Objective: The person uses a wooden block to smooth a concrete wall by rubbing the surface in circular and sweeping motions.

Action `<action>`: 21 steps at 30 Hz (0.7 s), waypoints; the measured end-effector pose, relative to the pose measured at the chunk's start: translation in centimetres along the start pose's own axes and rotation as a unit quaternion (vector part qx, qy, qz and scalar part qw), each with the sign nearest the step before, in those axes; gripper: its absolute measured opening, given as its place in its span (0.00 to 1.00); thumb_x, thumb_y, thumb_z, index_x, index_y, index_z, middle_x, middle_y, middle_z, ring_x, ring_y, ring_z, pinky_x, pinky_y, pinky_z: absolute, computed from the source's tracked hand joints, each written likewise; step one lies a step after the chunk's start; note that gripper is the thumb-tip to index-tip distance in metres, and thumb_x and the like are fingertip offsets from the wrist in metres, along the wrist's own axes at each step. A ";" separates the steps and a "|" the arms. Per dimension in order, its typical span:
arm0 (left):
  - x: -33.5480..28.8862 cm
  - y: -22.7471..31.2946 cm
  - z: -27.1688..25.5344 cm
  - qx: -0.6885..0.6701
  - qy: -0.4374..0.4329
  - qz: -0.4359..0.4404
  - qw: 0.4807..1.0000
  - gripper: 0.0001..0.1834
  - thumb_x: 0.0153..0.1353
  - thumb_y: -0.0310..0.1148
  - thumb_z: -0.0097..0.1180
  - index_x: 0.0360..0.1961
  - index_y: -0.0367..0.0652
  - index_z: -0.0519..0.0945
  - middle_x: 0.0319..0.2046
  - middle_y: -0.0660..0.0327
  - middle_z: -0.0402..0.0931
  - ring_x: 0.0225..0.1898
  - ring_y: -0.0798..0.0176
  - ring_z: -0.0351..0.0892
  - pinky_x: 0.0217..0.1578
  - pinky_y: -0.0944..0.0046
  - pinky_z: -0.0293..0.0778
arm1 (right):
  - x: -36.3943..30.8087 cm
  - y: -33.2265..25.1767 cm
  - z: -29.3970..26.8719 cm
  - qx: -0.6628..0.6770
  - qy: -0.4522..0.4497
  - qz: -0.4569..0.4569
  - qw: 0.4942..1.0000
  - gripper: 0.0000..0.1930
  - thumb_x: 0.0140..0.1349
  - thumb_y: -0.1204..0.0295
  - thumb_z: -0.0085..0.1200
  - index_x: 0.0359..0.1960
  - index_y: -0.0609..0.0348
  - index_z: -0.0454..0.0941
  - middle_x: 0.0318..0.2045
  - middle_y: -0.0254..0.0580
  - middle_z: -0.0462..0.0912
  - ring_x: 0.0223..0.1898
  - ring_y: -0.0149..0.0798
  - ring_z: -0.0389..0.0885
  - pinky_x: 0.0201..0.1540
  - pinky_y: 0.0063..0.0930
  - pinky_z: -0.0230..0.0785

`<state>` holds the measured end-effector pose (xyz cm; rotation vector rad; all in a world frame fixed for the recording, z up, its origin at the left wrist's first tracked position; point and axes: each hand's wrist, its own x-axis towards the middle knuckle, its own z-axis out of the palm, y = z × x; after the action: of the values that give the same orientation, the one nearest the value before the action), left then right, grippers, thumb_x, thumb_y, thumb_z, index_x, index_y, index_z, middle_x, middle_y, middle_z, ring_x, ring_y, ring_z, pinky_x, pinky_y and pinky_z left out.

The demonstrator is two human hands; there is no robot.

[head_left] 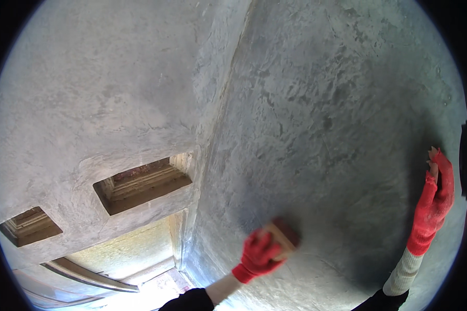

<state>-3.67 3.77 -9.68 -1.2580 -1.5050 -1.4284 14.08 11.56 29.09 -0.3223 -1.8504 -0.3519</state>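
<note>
My left hand (259, 254), in a red knit glove, grips a small hand-sized wooden block (284, 239) near the lower middle of the view. The block has a pale wood side and a dark reddish-brown side; slight blur hides whether that side is bristle or abrasive. It is at the grey plastered wall (306, 129), tilted. Far to the right, my right hand (435, 199) wears a red glove with bare fingertips showing. Its fingers stretch upward at the wall, and I see nothing held in it. A pale knit cuff covers that wrist.
A corner seam (220, 114) divides this rough, patchy wall from a lighter plastered surface (114, 78) on the left. Two rectangular recesses, a larger one (145, 186) and a smaller one (31, 226), cut into it. Below is a bright opening (155, 290). A dark object (466, 160) edges the right rim.
</note>
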 end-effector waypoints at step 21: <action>9.9 -3.1 -1.9 -0.007 0.093 -0.147 0.985 0.43 0.43 0.42 0.70 0.60 0.39 0.66 0.63 0.36 0.57 0.55 0.34 0.65 0.52 0.40 0.64 | -1.4 -3.9 2.5 0.007 -0.090 -0.195 0.977 0.12 0.52 0.84 0.52 0.39 0.62 0.78 0.35 0.46 0.82 0.33 0.45 0.78 0.33 0.32 0.69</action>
<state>-9.63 3.95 -0.98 -0.9078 -1.5995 -1.6972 10.76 8.88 26.68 0.0252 -2.0939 -0.5923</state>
